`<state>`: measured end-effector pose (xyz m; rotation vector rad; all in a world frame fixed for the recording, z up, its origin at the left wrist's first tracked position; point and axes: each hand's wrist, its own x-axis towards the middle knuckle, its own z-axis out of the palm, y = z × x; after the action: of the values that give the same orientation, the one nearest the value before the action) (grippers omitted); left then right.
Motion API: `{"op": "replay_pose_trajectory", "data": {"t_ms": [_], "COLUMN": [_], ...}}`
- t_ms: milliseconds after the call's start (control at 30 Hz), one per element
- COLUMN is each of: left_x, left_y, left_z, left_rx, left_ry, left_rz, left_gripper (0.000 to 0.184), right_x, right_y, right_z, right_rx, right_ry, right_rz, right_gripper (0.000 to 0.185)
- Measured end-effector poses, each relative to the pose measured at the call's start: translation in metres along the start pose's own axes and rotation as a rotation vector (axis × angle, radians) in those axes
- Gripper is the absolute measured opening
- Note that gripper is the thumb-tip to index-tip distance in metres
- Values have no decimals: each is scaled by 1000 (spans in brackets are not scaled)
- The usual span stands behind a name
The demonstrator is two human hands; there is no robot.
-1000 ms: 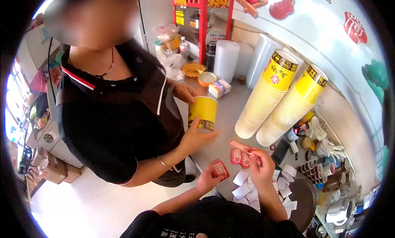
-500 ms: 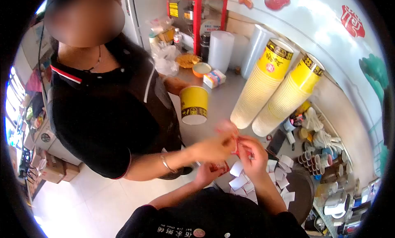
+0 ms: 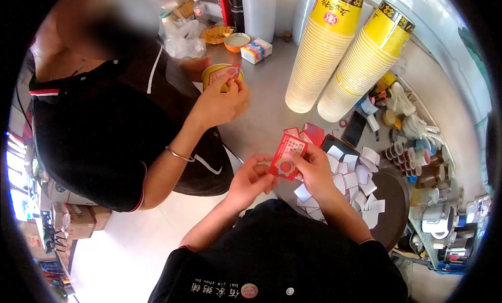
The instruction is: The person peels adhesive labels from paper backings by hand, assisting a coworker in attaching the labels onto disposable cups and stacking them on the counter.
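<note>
My right hand [image 3: 317,173] pinches a red printed card [image 3: 288,156] in front of my chest. Close to the card's left edge is my left hand [image 3: 252,181], fingers curled; whether it grips the card is unclear. Further red cards [image 3: 312,134] show just behind, near the counter's front. Many white paper pieces [image 3: 361,185] lie to the right of my right hand. At the left, a co-worker's hand [image 3: 222,103] holds a red card [image 3: 224,75] at the mouth of a yellow paper tub [image 3: 208,79], which the co-worker's other hand steadies.
Two tall stacks of yellow paper tubs [image 3: 320,52] [image 3: 361,67] stand on the metal counter [image 3: 261,109]. Behind are an orange bowl [image 3: 237,41] and a small box [image 3: 256,51]. A phone [image 3: 355,129], a round dark tray [image 3: 395,203] and several cups [image 3: 402,156] are at the right.
The co-worker's hand has moved from beside my right hand back to the tub, now with a red card. My hands have come together around a card. The view has shifted.
</note>
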<state>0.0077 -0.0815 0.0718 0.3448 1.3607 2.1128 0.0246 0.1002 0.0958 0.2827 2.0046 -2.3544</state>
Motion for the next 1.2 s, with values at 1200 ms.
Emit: {"op": "replay_pose_trajectory", "data": {"t_ms": [1200], "left_x": [-14], "left_y": [17], "left_z": [35], "left_rx": [44], "left_ry": [150], "left_rz": [149], "left_gripper": [8], "right_x": [-36], "right_y": [-29], "right_z": [4], "right_rx": [-553], "right_ry": [-146], "right_rz": [-713], "right_gripper": [18]}}
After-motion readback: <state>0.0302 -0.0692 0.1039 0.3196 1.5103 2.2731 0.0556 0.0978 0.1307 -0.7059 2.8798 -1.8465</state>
